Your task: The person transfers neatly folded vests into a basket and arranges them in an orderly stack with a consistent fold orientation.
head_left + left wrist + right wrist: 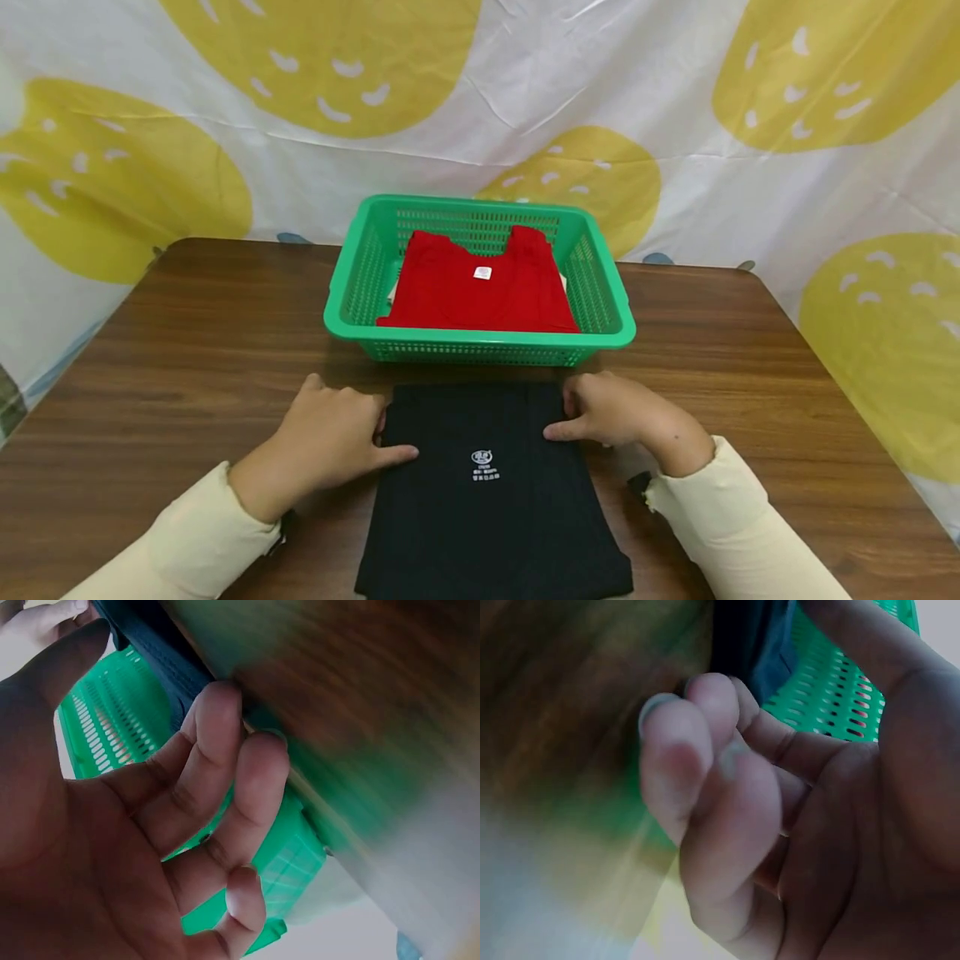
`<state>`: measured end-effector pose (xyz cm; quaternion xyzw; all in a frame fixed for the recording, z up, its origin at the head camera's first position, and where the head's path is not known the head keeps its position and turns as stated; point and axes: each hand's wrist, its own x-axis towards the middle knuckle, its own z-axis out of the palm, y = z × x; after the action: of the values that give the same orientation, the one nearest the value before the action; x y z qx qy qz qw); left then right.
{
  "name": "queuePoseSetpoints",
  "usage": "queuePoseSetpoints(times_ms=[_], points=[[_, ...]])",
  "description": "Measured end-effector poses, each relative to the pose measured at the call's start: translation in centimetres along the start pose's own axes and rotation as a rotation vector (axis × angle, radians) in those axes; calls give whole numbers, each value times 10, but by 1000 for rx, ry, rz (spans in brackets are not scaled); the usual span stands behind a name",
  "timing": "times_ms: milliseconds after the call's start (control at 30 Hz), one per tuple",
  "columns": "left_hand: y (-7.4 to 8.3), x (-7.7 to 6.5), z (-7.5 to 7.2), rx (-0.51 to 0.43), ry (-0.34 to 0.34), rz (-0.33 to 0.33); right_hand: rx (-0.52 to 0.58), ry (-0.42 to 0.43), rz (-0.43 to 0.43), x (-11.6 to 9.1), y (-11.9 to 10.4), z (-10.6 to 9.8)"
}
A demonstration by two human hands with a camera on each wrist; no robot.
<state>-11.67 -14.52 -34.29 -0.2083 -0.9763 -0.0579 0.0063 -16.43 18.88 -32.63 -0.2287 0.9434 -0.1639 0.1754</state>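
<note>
A folded black shirt [495, 525] with a white printed label lies flat on the table, in front of the green basket. At its left edge, near the far end, my left hand [330, 437] pinches the cloth, thumb on top and fingers curled at the side. My right hand [618, 417] grips the opposite edge in the same way. In the left wrist view the dark cloth [154, 645] runs between thumb and fingertips. The right wrist view shows the shirt's edge [754, 649] by the curled fingers. Fingertips under the cloth are partly hidden.
Just beyond the shirt stands a green perforated basket [480, 337]. Inside it lies a folded red tank top [480, 300] with a white label, over some pale cloth. A brown wooden table [225, 333] carries everything. Behind hangs a white curtain [555, 83] with yellow fruit shapes.
</note>
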Motion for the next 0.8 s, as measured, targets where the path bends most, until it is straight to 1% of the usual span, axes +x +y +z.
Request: queuePoseSetpoints(times_ms=[200,333,500,600,800], points=[[6,0,1,20,-21,0,76,-38,62,1,-2,5],[6,-1,3,-19,-34,9,107,-57,82,1,-3,6],[8,-2,3,-65,-34,42,123,-69,77,1,-5,7],[9,-2,3,-88,-49,57,122,-72,68,1,-6,8],[12,0,3,-151,-78,56,110,-79,22,2,-6,8]])
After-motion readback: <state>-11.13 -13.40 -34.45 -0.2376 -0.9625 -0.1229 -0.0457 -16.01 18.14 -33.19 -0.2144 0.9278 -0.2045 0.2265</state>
